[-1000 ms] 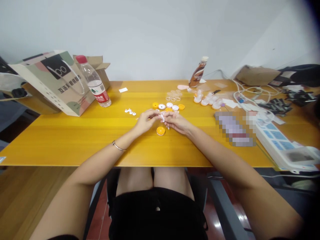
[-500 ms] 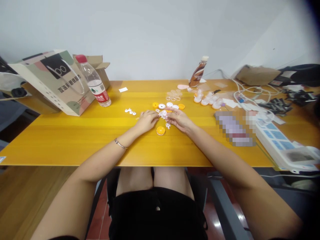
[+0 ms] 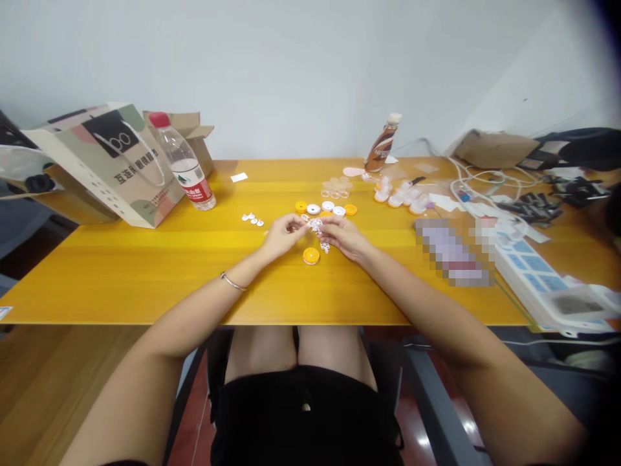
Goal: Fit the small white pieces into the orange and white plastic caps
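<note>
My left hand [image 3: 285,235] is closed in a pinch at the left edge of a cluster of small white openwork plastic pieces [image 3: 315,224]. From the other side, my right hand [image 3: 345,238] pinches at the same cluster, its fingertips on a white piece. What sits between the left fingertips is too small to tell. Just below the hands lies another white openwork piece [image 3: 325,247], beside a round orange cap [image 3: 311,257]. Behind them stands a row of orange and white round caps [image 3: 327,206]. Several small white discs [image 3: 253,220] lie left of my left hand.
Clear rings [image 3: 334,188] and clear-and-orange containers [image 3: 402,192] lie farther back. A water bottle [image 3: 189,168] and paper bag [image 3: 130,168] stand left; a brown drink bottle [image 3: 383,145] stands at the back. Rightward are a blurred-out flat object [image 3: 451,251], a power strip [image 3: 533,272] and cables.
My left fingers have gone from lying flat to a pinch at the white pieces. My right fingers, stretched out before, have drawn together on them. The view has shifted slightly.
</note>
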`<move>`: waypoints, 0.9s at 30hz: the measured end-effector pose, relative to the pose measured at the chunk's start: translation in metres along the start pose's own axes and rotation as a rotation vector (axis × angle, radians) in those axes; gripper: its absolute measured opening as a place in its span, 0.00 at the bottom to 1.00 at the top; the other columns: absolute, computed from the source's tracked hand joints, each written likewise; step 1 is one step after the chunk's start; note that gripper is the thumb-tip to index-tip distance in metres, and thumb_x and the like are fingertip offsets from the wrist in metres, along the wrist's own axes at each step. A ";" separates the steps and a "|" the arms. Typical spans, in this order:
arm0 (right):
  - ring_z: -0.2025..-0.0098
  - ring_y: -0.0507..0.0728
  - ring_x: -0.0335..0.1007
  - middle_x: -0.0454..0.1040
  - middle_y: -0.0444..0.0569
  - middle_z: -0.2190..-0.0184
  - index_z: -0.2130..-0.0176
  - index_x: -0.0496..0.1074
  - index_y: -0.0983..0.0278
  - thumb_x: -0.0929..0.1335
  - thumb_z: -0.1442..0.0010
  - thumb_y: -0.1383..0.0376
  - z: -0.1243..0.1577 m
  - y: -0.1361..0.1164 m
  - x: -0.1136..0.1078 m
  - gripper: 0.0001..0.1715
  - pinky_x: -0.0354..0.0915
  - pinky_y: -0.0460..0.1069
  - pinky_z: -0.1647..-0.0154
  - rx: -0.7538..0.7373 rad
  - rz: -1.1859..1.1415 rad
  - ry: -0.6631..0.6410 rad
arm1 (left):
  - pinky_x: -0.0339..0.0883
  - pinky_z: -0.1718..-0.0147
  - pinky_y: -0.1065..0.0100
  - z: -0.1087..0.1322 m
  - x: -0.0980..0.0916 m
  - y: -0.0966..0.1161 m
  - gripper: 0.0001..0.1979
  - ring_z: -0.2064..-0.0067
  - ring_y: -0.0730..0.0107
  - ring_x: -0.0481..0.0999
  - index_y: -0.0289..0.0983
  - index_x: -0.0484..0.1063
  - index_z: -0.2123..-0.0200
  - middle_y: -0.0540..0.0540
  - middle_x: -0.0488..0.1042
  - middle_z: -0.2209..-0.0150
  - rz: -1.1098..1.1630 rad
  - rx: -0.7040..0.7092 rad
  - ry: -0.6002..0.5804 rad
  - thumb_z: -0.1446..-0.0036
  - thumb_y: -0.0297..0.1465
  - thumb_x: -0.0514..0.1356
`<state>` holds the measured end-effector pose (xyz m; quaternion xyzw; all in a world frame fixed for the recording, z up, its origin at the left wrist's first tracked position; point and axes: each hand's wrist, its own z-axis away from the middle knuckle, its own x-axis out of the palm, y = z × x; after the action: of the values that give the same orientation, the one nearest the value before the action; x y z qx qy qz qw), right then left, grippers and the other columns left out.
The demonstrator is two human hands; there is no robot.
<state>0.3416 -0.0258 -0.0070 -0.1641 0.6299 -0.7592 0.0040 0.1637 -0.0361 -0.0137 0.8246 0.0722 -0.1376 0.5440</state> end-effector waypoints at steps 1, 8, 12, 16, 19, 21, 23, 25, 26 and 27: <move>0.75 0.47 0.71 0.75 0.42 0.75 0.68 0.69 0.64 0.73 0.52 0.71 0.001 0.000 0.001 0.10 0.71 0.43 0.69 -0.002 0.006 -0.014 | 0.65 0.67 0.71 0.000 0.001 0.000 0.07 0.71 0.75 0.69 0.35 0.70 0.72 0.49 0.73 0.72 0.065 -0.020 -0.017 0.49 0.34 0.61; 0.68 0.50 0.77 0.79 0.43 0.70 0.67 0.69 0.62 0.74 0.53 0.69 0.007 0.002 0.010 0.13 0.73 0.47 0.57 -0.006 -0.058 -0.082 | 0.63 0.49 0.64 0.001 0.002 -0.002 0.08 0.54 0.67 0.72 0.35 0.74 0.72 0.45 0.74 0.61 0.219 -0.037 -0.007 0.51 0.35 0.64; 0.64 0.50 0.77 0.79 0.43 0.67 0.65 0.69 0.62 0.74 0.52 0.67 0.009 0.003 0.013 0.14 0.72 0.48 0.53 -0.020 -0.080 -0.113 | 0.63 0.50 0.65 0.002 0.002 -0.001 0.05 0.56 0.68 0.71 0.36 0.75 0.72 0.46 0.73 0.62 0.189 -0.058 0.025 0.51 0.32 0.64; 0.64 0.50 0.77 0.79 0.43 0.67 0.65 0.69 0.62 0.73 0.51 0.67 0.011 0.002 0.014 0.13 0.72 0.48 0.52 -0.035 -0.073 -0.119 | 0.64 0.53 0.66 0.002 0.001 0.001 0.04 0.58 0.69 0.71 0.36 0.74 0.71 0.47 0.72 0.64 0.172 -0.051 0.069 0.50 0.31 0.63; 0.64 0.50 0.78 0.79 0.43 0.66 0.65 0.69 0.62 0.73 0.51 0.68 0.012 0.001 0.015 0.13 0.72 0.47 0.53 -0.037 -0.084 -0.124 | 0.64 0.55 0.67 0.003 0.001 0.002 0.05 0.59 0.70 0.70 0.36 0.73 0.71 0.47 0.72 0.65 0.152 -0.038 0.100 0.48 0.32 0.62; 0.63 0.51 0.78 0.79 0.44 0.66 0.65 0.69 0.62 0.73 0.52 0.67 0.013 0.001 0.016 0.13 0.72 0.47 0.54 -0.043 -0.082 -0.129 | 0.64 0.55 0.68 0.003 0.000 0.002 0.05 0.59 0.70 0.70 0.36 0.72 0.71 0.47 0.72 0.64 0.125 -0.032 0.098 0.48 0.32 0.62; 0.63 0.51 0.77 0.79 0.44 0.66 0.64 0.69 0.62 0.74 0.53 0.66 0.013 0.002 0.016 0.15 0.72 0.48 0.53 -0.055 -0.068 -0.137 | 0.65 0.56 0.68 0.002 0.000 0.002 0.06 0.58 0.69 0.71 0.36 0.72 0.71 0.46 0.73 0.64 0.098 -0.030 0.098 0.48 0.33 0.62; 0.63 0.51 0.77 0.79 0.44 0.66 0.64 0.69 0.62 0.75 0.54 0.65 0.012 0.002 0.015 0.17 0.71 0.48 0.52 -0.065 -0.058 -0.145 | 0.65 0.56 0.68 0.002 -0.001 0.001 0.07 0.58 0.69 0.71 0.36 0.72 0.71 0.47 0.73 0.64 0.086 -0.036 0.100 0.47 0.34 0.62; 0.63 0.50 0.77 0.79 0.44 0.66 0.64 0.69 0.62 0.75 0.54 0.65 0.012 0.003 0.015 0.17 0.71 0.49 0.52 -0.069 -0.055 -0.147 | 0.65 0.55 0.68 0.002 -0.001 0.000 0.07 0.58 0.69 0.71 0.36 0.72 0.70 0.47 0.73 0.64 0.085 -0.040 0.096 0.47 0.34 0.62; 0.63 0.50 0.77 0.79 0.44 0.66 0.64 0.69 0.62 0.76 0.55 0.64 0.012 0.003 0.015 0.18 0.70 0.49 0.52 -0.073 -0.053 -0.146 | 0.65 0.55 0.68 0.002 -0.001 0.000 0.07 0.58 0.69 0.71 0.36 0.72 0.70 0.47 0.73 0.65 0.086 -0.043 0.089 0.47 0.34 0.61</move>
<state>0.3298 -0.0412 -0.0041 -0.2357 0.6505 -0.7216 0.0241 0.1623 -0.0374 -0.0142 0.8203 0.0639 -0.0756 0.5633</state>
